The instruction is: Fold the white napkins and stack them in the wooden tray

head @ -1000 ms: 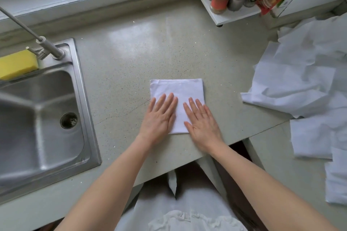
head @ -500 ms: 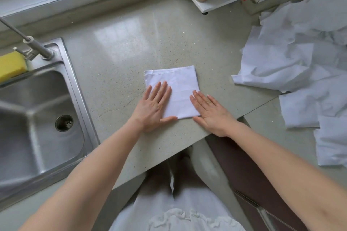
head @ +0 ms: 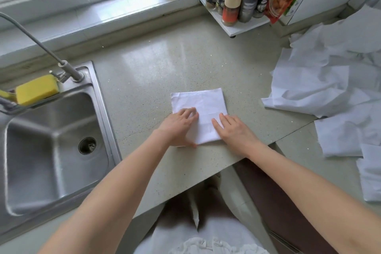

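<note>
Countertop point(head: 165, 64) bears folded napkin point(head: 201, 107); left hand point(head: 178, 128) grips its corner, right hand point(head: 235, 130) flat on it.

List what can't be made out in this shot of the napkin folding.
- Wooden tray: not in the head view at all.
- Folded white cloth napkin: near corners hidden under the left hand and right hand.
- Left fingertips: motion-blurred.
- Heap of unfolded white napkins: cut off by the right edge; count unclear.
- Spice jars: labels too small.
</note>
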`<state>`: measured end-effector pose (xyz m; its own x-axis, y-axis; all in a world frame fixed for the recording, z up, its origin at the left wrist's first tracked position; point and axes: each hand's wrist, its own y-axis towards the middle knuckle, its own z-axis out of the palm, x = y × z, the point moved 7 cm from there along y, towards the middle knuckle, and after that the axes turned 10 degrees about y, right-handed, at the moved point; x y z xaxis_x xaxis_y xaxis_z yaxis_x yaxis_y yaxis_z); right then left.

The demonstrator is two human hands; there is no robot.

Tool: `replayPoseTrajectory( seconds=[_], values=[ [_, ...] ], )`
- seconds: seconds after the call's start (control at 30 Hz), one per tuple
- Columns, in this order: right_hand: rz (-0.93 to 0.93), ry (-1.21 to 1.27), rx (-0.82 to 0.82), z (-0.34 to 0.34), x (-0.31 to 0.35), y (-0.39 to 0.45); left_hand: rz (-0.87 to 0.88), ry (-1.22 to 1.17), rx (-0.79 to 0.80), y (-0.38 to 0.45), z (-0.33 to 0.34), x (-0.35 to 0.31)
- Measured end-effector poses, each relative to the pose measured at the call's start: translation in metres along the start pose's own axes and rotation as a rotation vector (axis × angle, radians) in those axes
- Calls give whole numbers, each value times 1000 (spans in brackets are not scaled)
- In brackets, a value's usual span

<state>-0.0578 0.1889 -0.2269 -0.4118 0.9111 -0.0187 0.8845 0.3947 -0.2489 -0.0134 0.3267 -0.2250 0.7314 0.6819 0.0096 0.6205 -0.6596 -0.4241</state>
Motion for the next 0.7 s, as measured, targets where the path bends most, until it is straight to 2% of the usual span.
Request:
replayPoseTrajectory(
  seconds=[0.07,0.1,0.2,0.3,0.33,0.4,0.47,0.6,0.7],
  values=[
    [-56,-9,4,-10,3,7,36,-35,-16,-5,-3,-9],
    [-60,68,26,-16,1,9,39,-103,-6,-7,2,-11],
    [69,383,65,-30,-22,22,8,-485,-2,-17,8,-4],
    [257,765,83,-36,-54,38,-174,-914,-82,-21,2,24],
    [309,836,73,-35,-62,43,-259,-1014,-130,-21,-1,34],
    [382,820,61,-32,-70,55,-452,-1130,-189,-18,3,52],
    [426,759,41,-28,-71,66,-601,-1120,-211,-11,11,65],
    [505,695,42,-18,-76,81,-775,-815,-217,10,12,77],
    [557,691,62,-9,-82,86,-857,-679,-229,16,6,81]
  ],
)
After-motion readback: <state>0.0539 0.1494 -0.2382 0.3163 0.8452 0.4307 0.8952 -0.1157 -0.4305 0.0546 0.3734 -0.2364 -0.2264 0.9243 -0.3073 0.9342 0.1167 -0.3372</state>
